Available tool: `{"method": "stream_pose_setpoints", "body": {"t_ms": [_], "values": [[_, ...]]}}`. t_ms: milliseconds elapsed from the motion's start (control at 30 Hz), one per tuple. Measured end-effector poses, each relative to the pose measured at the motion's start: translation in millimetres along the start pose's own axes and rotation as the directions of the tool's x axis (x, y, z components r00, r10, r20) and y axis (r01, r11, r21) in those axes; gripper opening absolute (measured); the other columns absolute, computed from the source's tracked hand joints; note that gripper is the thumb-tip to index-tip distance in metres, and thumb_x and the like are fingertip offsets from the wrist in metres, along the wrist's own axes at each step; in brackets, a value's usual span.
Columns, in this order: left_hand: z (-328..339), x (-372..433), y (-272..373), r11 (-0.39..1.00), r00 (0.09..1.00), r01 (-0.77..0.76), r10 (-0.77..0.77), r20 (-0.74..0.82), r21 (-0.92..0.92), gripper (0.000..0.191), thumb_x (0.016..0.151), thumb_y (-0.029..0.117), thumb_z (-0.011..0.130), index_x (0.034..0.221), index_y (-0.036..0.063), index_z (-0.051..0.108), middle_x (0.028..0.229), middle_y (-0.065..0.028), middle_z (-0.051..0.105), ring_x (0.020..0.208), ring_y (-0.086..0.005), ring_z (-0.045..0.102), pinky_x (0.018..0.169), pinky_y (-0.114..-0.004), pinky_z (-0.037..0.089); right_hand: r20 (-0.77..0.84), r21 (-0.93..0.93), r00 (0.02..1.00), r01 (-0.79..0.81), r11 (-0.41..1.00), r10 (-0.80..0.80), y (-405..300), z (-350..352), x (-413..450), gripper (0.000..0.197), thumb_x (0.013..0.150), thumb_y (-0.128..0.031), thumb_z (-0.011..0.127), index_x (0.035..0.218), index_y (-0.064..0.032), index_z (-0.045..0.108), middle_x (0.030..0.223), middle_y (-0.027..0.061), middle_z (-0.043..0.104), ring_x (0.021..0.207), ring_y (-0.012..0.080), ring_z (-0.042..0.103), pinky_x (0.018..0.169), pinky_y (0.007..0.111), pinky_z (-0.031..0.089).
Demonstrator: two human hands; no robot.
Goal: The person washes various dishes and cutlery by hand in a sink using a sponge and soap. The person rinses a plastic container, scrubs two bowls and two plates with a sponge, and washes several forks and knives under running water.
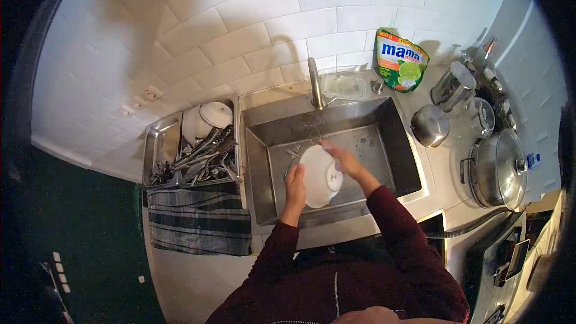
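Observation:
A white bowl (pixel 318 180) is held over the stainless steel sink (pixel 324 216), tipped so its outer side and foot ring show. My left hand (pixel 295 188) grips its left rim. On the upper right, my right hand (pixel 345 159) rests against the bowl near its foot, fingers reaching to the far rim. Behind the bowl on the sink floor lies a fork (pixel 294 150), partly covered. Above the far wall of the sink stands the metal faucet (pixel 315 83); a thin stream of water seems to fall from it towards the bowl.
Left of the sink, a metal dish rack (pixel 238 144) holds bowls and cutlery, with a plaid towel (pixel 198 220) before it. A detergent pouch (pixel 402 60) and clear plastic tray (pixel 346 85) stand behind. On the right are a small pot (pixel 430 126) and a large lidded pot (pixel 497 171).

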State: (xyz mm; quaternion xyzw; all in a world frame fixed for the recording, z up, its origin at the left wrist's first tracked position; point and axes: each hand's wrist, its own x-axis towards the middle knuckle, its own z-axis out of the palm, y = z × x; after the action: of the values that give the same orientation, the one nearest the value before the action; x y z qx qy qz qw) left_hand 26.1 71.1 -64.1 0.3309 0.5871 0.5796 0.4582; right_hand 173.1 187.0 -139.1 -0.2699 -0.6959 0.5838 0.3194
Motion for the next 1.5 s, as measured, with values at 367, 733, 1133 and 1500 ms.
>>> {"method": "stream_pose_setpoints", "body": {"t_ms": [367, 733, 1133, 1500], "values": [[-13, 27, -23, 0.864, 0.953, 0.021, -0.169, -0.252, -0.502, 0.034, 0.088, 0.027, 0.038, 0.112, 0.0018, 0.043, 0.106, -0.0096, 0.050, 0.099, -0.0212, 0.049, 0.082, -0.034, 0.041, -0.177, -0.736, 0.958, 0.022, 0.677, -0.224, -127, 85, -17, 0.046, 0.082, -0.018, 0.045, 0.124, -0.0020, 0.036, 0.131, 0.0211, 0.029, 0.123, 0.0397, 0.023, 0.102, 0.044, 0.019], [-20, 17, -1, 0.962, 0.977, 0.212, -0.203, 0.066, -0.175, 0.033, 0.087, 0.029, 0.046, 0.098, -0.0007, 0.055, 0.093, -0.0050, 0.057, 0.087, -0.0130, 0.052, 0.076, -0.028, 0.041, 0.159, 0.270, 0.888, -0.459, 0.846, 0.432, -29, -16, 17, 0.045, 0.088, -0.038, 0.037, 0.108, -0.0003, 0.052, 0.114, 0.0156, 0.051, 0.106, 0.0233, 0.048, 0.091, 0.035, 0.037], [-4, 70, -108, 0.928, 0.992, -0.126, 0.115, 0.051, 0.351, 0.031, 0.086, 0.026, 0.047, 0.076, -0.0015, 0.054, 0.071, -0.0091, 0.058, 0.064, -0.0237, 0.055, 0.059, -0.034, 0.042, 0.184, 0.243, 0.687, -0.725, 0.645, 0.703, -85, -33, -27, 0.058, 0.060, -0.020, 0.076, 0.105, 0.0061, 0.051, 0.089, 0.0123, 0.061, 0.075, 0.0222, 0.060, 0.067, 0.030, 0.047], [-87, 148, -166, 0.415, 0.973, -0.210, 0.176, 0.148, 0.885, 0.016, 0.080, 0.013, 0.046, 0.085, 0.0050, 0.058, 0.085, -0.0155, 0.055, 0.085, -0.0334, 0.053, 0.068, -0.043, 0.044, 0.005, -0.873, 0.896, -0.213, 0.439, 0.444, 51, -58, -24, 0.019, 0.065, -0.009, 0.056, 0.081, 0.0021, 0.057, 0.076, 0.0235, 0.059, 0.078, 0.0388, 0.057, 0.068, 0.044, 0.046]]}}
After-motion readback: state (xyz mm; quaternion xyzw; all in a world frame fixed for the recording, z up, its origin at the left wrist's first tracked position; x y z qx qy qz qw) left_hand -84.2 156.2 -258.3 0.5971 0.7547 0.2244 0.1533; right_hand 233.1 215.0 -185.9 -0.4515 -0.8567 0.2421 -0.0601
